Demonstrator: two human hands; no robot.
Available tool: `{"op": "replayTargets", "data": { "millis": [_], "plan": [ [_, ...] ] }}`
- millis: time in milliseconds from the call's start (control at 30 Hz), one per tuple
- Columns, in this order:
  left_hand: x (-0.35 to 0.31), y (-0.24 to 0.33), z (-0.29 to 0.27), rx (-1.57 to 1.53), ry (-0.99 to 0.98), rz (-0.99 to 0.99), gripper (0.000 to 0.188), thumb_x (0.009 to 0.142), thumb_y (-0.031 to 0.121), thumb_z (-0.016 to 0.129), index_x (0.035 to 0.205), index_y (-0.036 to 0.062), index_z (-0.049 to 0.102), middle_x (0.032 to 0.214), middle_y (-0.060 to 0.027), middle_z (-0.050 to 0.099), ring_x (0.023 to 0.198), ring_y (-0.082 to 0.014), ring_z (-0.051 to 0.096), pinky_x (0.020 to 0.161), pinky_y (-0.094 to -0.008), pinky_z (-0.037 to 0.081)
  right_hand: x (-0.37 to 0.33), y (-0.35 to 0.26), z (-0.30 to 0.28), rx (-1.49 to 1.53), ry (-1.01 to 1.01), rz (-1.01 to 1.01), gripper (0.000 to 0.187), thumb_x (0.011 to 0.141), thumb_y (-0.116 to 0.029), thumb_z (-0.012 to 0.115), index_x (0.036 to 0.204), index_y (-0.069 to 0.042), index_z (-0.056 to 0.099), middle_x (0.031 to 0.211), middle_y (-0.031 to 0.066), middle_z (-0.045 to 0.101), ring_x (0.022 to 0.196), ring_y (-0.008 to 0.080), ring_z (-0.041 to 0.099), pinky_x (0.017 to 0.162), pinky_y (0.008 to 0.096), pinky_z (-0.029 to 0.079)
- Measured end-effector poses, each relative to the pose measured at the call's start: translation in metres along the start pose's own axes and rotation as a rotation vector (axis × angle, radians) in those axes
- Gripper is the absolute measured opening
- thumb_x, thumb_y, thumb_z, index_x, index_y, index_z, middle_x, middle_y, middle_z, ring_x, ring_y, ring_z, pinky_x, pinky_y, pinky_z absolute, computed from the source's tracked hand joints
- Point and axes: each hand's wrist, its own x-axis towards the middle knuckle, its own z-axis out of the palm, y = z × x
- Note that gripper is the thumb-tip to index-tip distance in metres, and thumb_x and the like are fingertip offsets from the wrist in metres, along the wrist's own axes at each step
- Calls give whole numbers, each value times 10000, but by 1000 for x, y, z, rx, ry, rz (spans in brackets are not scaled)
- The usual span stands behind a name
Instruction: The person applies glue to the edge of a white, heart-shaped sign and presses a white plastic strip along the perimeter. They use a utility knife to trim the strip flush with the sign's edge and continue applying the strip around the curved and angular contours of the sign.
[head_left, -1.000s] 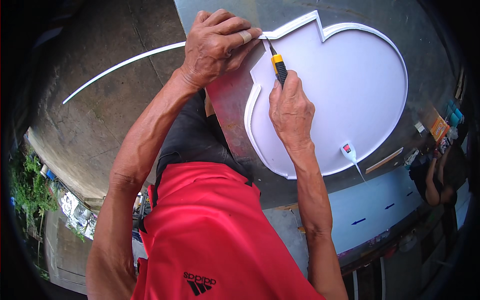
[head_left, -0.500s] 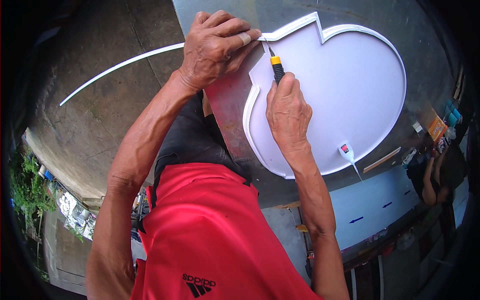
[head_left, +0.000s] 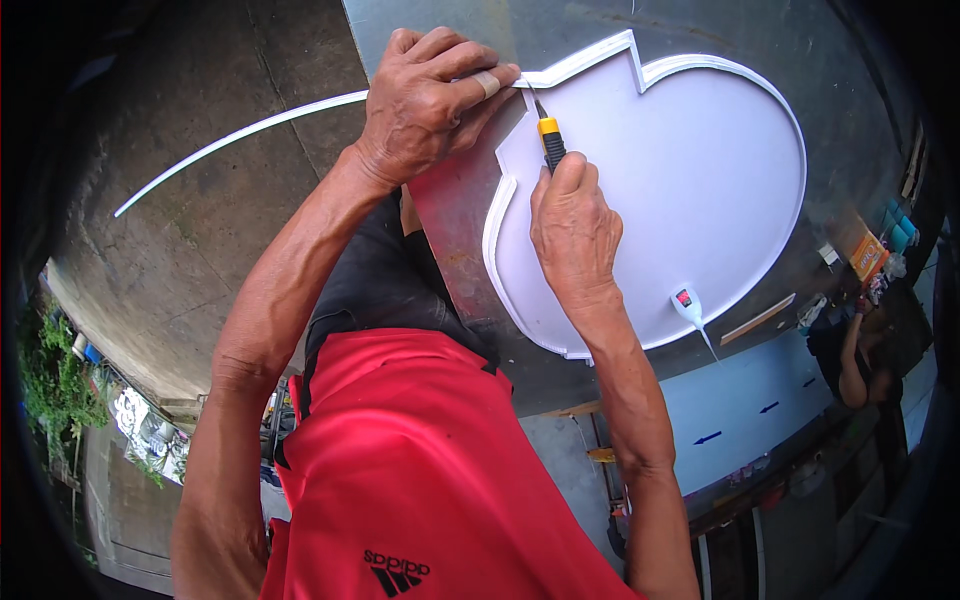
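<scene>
1. Single wide fisheye view from the wearer's head — left of two side-by-side cameras — facing down, upright, unmirrored.
2. Close range: the bright red fabric shirt (head_left: 430, 450) fills the lower middle; the bare left hand (head_left: 425, 105) and bare right hand (head_left: 577, 228) appear above centre.
3. Farther off, the flat dark-grey metal tabletop (head_left: 850, 140) spreads right, the stained brown-grey floor (head_left: 190, 110) left.
4. Edges bend toward a black rounded rim.

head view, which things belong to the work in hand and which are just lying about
In use:
yellow-and-black cutter, in the right hand
white strip, in the left hand
white shaped panel, beneath the right hand

Seemingly just lying about:
pointed white bottle, untouched on the panel, though perhaps part of the work
wooden stick
orange packet
</scene>
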Motion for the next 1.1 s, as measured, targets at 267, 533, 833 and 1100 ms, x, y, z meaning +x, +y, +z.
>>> {"op": "replayTargets", "data": {
  "millis": [267,533,833,1100],
  "plan": [
    [-1,0,0,-6,-5,0,271,814,191,847,1080,172,800,985,33,702,929,-161,634,777,-336,422,1,1,-4,-90,-30,-26,247,999,-179,646,1046,-4,479,820,102,563,640,218,670,478,347,534],
    [0,-1,1,-14,7,-3,278,805,185,851,1076,168,794,971,29,691,920,-161,631,773,-336,413,1,0,-2,-145,-24,-27,244,992,-166,642,1046,7,479,820,97,561,629,209,667,471,338,533],
    [0,0,0,-39,-3,-21,280,799,167,834,1075,154,788,978,21,687,925,-164,629,790,-350,408,0,-6,-1,-120,-27,3,236,992,-162,644,1034,-2,475,806,100,560,615,216,660,463,347,527],
    [1,0,-5,-23,-36,-16,319,785,140,814,1100,125,770,997,10,692,944,-162,632,828,-362,417,5,3,-12,94,-67,-17,220,1005,-167,621,1004,-22,456,784,135,561,596,315,642,518,431,515]
  ]
}}
